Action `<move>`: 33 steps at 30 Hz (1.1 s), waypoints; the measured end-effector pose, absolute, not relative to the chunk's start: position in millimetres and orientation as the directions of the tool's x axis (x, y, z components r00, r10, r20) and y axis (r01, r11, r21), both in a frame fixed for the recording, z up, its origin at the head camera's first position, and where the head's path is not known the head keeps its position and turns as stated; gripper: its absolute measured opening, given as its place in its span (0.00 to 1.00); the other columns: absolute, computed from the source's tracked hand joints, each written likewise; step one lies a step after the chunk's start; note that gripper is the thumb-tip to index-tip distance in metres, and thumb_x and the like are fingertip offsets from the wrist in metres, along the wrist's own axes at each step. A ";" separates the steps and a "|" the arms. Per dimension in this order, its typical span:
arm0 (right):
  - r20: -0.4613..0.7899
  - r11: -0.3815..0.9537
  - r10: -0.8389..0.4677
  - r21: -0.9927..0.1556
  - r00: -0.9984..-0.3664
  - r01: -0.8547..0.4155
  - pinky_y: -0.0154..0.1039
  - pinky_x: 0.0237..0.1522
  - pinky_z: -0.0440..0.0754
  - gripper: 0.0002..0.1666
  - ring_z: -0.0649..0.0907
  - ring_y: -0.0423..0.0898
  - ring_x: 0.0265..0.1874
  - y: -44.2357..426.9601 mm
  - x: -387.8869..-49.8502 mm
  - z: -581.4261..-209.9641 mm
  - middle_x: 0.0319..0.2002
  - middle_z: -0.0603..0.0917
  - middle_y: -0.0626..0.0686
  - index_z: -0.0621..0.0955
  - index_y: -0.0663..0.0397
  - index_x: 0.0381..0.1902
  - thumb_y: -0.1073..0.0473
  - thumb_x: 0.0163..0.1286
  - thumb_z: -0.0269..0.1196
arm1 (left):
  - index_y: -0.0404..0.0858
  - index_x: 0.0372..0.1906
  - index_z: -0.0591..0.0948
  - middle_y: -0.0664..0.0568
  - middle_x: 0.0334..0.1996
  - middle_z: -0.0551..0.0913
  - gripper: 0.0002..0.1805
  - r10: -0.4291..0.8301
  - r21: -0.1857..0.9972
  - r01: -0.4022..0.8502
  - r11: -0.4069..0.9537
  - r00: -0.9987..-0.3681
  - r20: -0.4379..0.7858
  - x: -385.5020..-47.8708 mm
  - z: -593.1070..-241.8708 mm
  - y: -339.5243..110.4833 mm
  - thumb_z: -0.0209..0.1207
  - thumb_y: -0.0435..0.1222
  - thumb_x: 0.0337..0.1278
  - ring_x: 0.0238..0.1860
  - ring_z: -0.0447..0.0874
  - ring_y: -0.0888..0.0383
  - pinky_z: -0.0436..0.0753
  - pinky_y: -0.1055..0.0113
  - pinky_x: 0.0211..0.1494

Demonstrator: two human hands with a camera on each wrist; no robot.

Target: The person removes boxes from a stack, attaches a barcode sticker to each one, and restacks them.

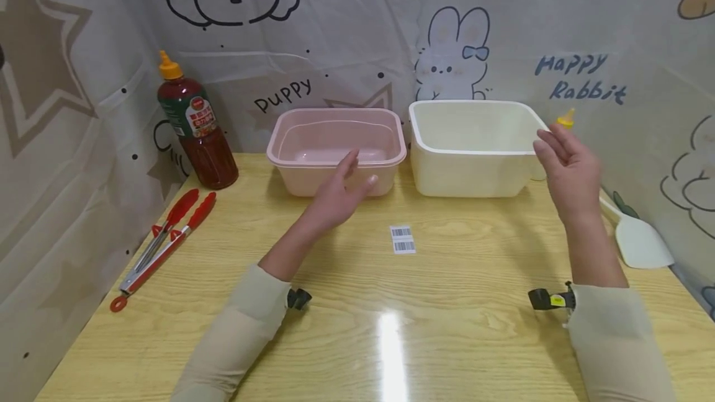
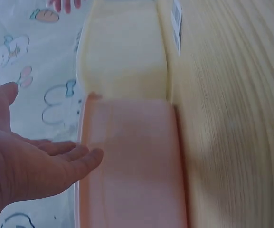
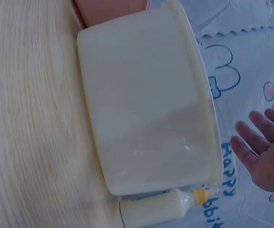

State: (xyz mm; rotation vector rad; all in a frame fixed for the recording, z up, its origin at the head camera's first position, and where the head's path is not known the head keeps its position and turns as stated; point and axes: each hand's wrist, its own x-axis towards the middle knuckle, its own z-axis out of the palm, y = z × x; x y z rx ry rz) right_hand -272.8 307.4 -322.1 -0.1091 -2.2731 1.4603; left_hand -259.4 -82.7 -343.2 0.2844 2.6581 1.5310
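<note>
My left hand (image 1: 335, 196), fingers extended and holding nothing, hovers near the pink bin (image 1: 301, 180); my right hand (image 1: 576, 175), fingers loose and equally unladen, hovers near the white bin (image 1: 472, 176). Both stand upright on the tabletop (image 1: 463, 272), mouths up, long axes running left to right.

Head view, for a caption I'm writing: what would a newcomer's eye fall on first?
Likely the left hand, hovering by the pink tub, and the right hand, hovering by the cream tub. Next, perhaps, the red bottle standing at the back left, with red tongs lying before it.
</note>
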 end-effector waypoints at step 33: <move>0.087 0.680 -0.471 -0.598 -0.878 -0.424 0.59 0.65 0.78 0.37 0.79 0.60 0.66 203.1 -268.1 -357.5 0.70 0.76 0.55 0.73 0.41 0.73 0.46 0.68 0.69 | 0.54 0.82 0.54 0.50 0.80 0.60 0.50 0.419 0.690 0.287 0.664 -0.908 -0.026 -248.7 -362.6 -90.6 0.63 0.62 0.60 0.79 0.59 0.47 0.62 0.48 0.80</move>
